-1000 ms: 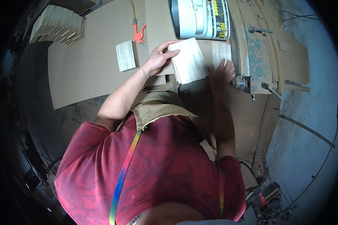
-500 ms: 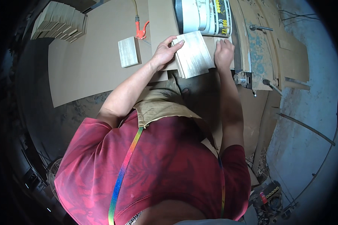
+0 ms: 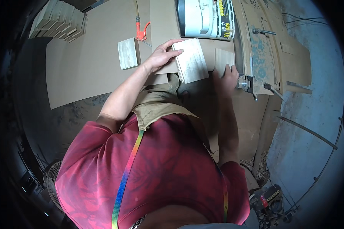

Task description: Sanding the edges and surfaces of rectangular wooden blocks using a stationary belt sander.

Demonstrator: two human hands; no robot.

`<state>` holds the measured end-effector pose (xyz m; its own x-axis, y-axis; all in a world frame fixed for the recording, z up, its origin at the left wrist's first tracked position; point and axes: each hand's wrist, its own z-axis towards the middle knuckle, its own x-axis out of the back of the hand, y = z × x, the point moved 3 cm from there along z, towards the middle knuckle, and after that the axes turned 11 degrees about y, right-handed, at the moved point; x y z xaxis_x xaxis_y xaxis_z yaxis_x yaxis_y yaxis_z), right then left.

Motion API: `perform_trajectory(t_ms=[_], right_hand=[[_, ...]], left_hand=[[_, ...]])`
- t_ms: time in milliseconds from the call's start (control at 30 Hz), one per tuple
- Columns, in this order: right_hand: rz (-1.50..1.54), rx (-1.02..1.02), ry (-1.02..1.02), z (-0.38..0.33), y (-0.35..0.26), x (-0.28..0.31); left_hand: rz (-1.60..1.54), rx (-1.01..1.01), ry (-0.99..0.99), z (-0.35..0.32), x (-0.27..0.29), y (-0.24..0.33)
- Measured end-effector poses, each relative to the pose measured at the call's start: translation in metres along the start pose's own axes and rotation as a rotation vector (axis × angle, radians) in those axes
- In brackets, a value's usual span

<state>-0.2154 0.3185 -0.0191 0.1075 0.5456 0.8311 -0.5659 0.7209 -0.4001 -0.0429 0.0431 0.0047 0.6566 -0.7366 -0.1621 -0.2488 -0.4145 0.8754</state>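
A small stack of pale wooden boards (image 3: 191, 61) tilts over the bench's near edge, and my left hand (image 3: 161, 59) is closed on its left side with the thumb on top. To the right of that stack lies a single thin wooden board (image 3: 224, 57), flat in front of the bucket. My right hand (image 3: 226, 79), slightly blurred, grips this board by its near end, fingers over its edge. Another short stack of boards (image 3: 127, 54) rests on the brown sheet left of my left hand, touched by neither hand.
Behind the stack lies a white-and-black bucket (image 3: 206, 19) on its side. A red air blow gun (image 3: 140, 30) with a hose is left of it. Many boards (image 3: 59, 21) are piled far left on the brown sheet (image 3: 88, 61). A worn machine table (image 3: 265, 57) with metal handles stands at right.
My right hand has drawn back toward me, and the single board beneath it now shows, slid nearer the bench edge. The held stack has shifted slightly left and toward me.
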Motion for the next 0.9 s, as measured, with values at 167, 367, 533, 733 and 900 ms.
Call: perform_trajectory(t_ms=[167,367,533,733,900], right_hand=[[-0.033,0.394,0.251,0.04,0.01,-0.058],[0.366,0.151,0.059,0.055,-0.075,-0.011],[0.122,0.332,-0.046,-0.009,-0.116,0.029],[0.048,0.16,-0.02,-0.008,-0.019,0.019],[-0.057,0.319,0.148,0.034,0.003,-0.044]], left_hand=[[0.092,-0.085,0.049,-0.003,-0.011,-0.002],[0.141,-0.143,0.324,0.004,-0.02,-0.001],[0.307,-0.309,0.362,0.006,-0.025,-0.006],[0.253,-0.271,0.154,0.0,-0.002,-0.009],[0.27,-0.154,0.0,0.004,0.01,-0.003]])
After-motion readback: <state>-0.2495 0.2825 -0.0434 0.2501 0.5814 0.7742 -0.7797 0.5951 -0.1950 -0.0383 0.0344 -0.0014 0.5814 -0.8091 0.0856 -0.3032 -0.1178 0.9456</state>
